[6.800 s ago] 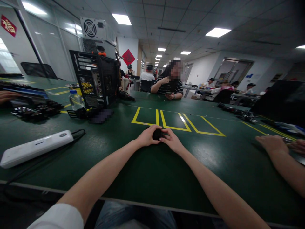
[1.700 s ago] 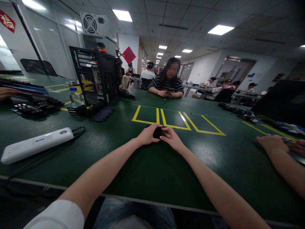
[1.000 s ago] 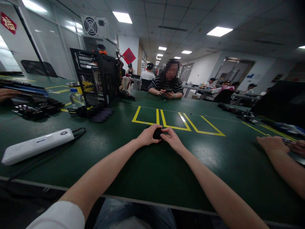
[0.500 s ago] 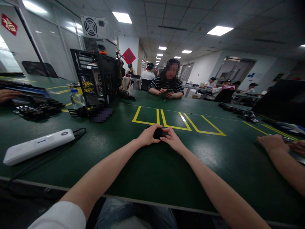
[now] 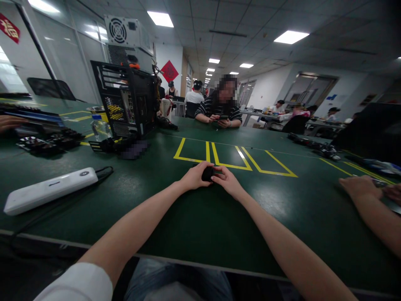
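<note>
A small black object [image 5: 207,174] sits between my two hands, low over the green table [image 5: 194,225]. Its kind is too small and too covered to make out. My left hand [image 5: 196,176] is wrapped round its left side, thumb toward me and fingers over the far side. From the right, my right hand [image 5: 228,180] holds its edge between thumb and fingertips. Yellow tape outlines [image 5: 232,167] lie on the table just beyond my hands.
An open black computer case [image 5: 125,100] stands at the back left with a power supply [image 5: 125,33] on top. Nearer left lie a white power strip [image 5: 52,190] and its cable. A seated person [image 5: 219,104] faces me; another person's hand [image 5: 360,188] rests at right.
My hands stay around the black object, with only a very slight shift of the right fingers. The view has tilted a little.
</note>
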Available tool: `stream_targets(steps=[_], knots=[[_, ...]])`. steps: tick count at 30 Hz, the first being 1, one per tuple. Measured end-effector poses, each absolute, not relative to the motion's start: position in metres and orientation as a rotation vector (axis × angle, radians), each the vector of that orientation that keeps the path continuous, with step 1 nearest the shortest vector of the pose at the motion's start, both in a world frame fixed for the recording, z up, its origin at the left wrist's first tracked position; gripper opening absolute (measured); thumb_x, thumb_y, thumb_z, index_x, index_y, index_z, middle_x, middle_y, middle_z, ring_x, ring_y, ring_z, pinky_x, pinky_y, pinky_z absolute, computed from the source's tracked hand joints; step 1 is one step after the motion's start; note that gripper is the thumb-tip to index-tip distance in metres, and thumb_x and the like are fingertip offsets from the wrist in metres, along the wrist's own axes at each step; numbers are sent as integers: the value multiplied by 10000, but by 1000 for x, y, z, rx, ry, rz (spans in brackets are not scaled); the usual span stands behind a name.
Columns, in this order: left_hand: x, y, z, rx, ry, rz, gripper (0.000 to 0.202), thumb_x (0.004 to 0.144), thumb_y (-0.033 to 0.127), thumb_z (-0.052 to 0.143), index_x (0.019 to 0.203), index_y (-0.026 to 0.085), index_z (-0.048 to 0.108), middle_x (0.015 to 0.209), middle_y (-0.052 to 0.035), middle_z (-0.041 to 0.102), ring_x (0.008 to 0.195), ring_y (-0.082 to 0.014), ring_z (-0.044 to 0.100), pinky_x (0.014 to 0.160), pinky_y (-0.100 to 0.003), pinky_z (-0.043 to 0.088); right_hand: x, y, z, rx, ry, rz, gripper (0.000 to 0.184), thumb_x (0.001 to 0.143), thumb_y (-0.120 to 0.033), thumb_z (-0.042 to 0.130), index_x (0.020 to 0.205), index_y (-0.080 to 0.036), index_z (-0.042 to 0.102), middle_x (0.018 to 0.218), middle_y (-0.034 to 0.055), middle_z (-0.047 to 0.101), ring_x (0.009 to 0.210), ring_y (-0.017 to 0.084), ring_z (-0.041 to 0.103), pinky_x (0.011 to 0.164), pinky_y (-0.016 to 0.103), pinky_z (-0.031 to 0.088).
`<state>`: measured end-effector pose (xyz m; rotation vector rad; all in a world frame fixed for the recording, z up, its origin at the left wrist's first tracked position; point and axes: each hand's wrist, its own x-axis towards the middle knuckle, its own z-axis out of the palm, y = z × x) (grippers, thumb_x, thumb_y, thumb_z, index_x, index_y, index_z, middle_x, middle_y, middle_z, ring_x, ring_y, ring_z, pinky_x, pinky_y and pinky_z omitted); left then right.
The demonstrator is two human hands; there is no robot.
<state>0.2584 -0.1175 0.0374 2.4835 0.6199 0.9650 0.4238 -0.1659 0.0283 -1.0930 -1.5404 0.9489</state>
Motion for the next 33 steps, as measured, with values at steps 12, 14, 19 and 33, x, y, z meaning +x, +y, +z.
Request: stream_targets(steps=[12, 14, 19, 33], knots=[[259, -119, 39, 2456, 641, 954, 598, 598, 235, 640, 1125, 233, 359, 1114, -33, 459, 1016, -209, 464, 846, -358, 391, 423, -164, 27, -1054, -1487, 918, 242, 668, -287, 578, 876, -217, 476, 947, 7, 535, 863, 148, 564, 825, 353, 442], [259, -119, 39, 2456, 627, 958, 601, 598, 227, 640, 1128, 234, 358, 1116, -33, 458, 1014, -207, 465, 845, -355, 390, 423, -164, 28, -1055, -1491, 913, 287, 661, -275, 588, 919, -220, 476, 986, 17, 526, 908, 157, 549, 847, 362, 426], [258, -118, 38, 2460, 605, 959, 601, 601, 237, 639, 1130, 238, 354, 1117, -36, 460, 1010, -205, 465, 836, -354, 394, 424, -165, 31, -1108, -1522, 947, 367, 669, -253, 580, 1016, -224, 466, 1068, 41, 505, 961, 185, 530, 869, 402, 403], [260, -118, 38, 2471, 642, 968, 577, 596, 250, 638, 1110, 230, 375, 1105, -42, 471, 1004, -220, 469, 833, -363, 392, 421, -168, 28, -1054, -1507, 923, 233, 669, -273, 580, 874, -217, 483, 979, 15, 525, 902, 163, 556, 835, 361, 441]])
